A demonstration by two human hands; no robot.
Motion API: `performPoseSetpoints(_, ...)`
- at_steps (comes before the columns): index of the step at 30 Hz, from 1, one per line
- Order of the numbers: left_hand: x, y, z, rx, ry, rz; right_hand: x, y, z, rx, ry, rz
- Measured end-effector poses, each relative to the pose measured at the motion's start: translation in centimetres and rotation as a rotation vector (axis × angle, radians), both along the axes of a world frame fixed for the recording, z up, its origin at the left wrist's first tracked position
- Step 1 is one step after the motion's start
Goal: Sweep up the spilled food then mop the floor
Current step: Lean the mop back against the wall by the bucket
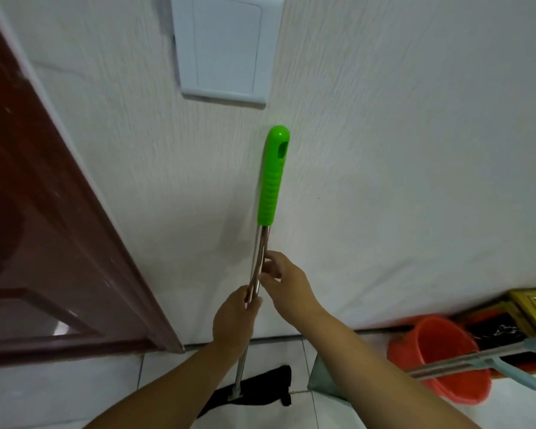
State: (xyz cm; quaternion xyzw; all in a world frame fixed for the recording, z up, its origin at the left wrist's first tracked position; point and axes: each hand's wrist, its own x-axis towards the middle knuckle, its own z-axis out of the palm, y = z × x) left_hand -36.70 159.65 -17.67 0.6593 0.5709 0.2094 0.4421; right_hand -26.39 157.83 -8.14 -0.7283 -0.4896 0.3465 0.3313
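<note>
I see both hands on a mop (262, 267) that stands nearly upright against the white wall (399, 181). The left hand (234, 320) is lower on the metal pole, and its fingers (254, 305) are wrapped closed around the pole. The right hand (287, 281) is just above it; its fingers (270, 267) touch the pole from the right side, pinching it lightly, but I cannot tell if they close fully around it. Above the hands the pole ends in a bright green grip (273, 178), and its tip is close to the wall.

At the bottom, the pole joins a dark mop head (260, 388) which lies flat on the pale tiled floor (59, 391), near the foot of the wall. To the left is a dark red-brown door (44, 243). On the wall, above the green grip, there is a white cover plate (225, 48). At the lower right an orange bucket (440, 357) stands on the floor beside the wall, and a second metal pole with a pale blue part (489, 360) lies across in front of it. A grey flat thing (322, 379) is on the floor between the mop head and the bucket; I cannot tell what it is.
</note>
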Motion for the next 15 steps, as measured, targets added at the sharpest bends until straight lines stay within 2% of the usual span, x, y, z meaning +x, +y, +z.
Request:
performPoseSetpoints(6,-0.1,-0.9,-0.9,-0.033,-0.105,0.126,1.5,-2.4,-1.6,-0.021,0.056,-0.122)
performPoseSetpoints(8,-0.2,-1.6,-0.7,0.016,-0.112,0.183,2.0,-3.5,-2.2,-0.029,0.1,-0.188)
performPoseSetpoints(10,-0.4,-2.4,-0.2,0.096,-0.194,0.227,2.5,-4.8,-2.7,-0.042,0.171,-0.264)
performPoseSetpoints(13,-0.1,-3.6,0.8,0.208,-0.285,0.184,3.3,-7.1,-3.8,-0.068,0.231,-0.354)
performPoseSetpoints(15,0.7,-4.5,1.4,0.214,-0.323,0.094,4.0,-8.9,-4.4,-0.082,0.252,-0.412)
